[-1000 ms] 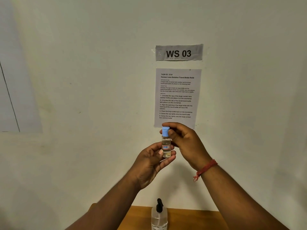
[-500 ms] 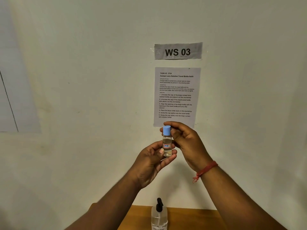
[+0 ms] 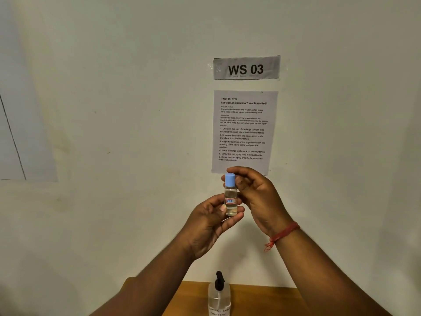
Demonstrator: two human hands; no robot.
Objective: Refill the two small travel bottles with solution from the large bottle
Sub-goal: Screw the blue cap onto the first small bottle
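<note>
Two hands on small travel bottle (image 3: 230, 201), left hand (image 3: 210, 222) gripping body, right hand (image 3: 255, 192) pinching blue cap (image 3: 230, 179)

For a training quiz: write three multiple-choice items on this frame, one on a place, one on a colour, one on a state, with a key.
1. Where is the large bottle?
A. on the wooden table
B. in the left hand
C. on a shelf

2. What colour is the small bottle's cap?
A. red
B. blue
C. black

3. The cap is:
A. lying on the table
B. on the bottle, pinched by the right hand
C. missing

Key: 1 A, it stands on the wood below the hands. 2 B, plainly light blue. 3 B, fingers pinch it while the left hand holds the body.
</note>
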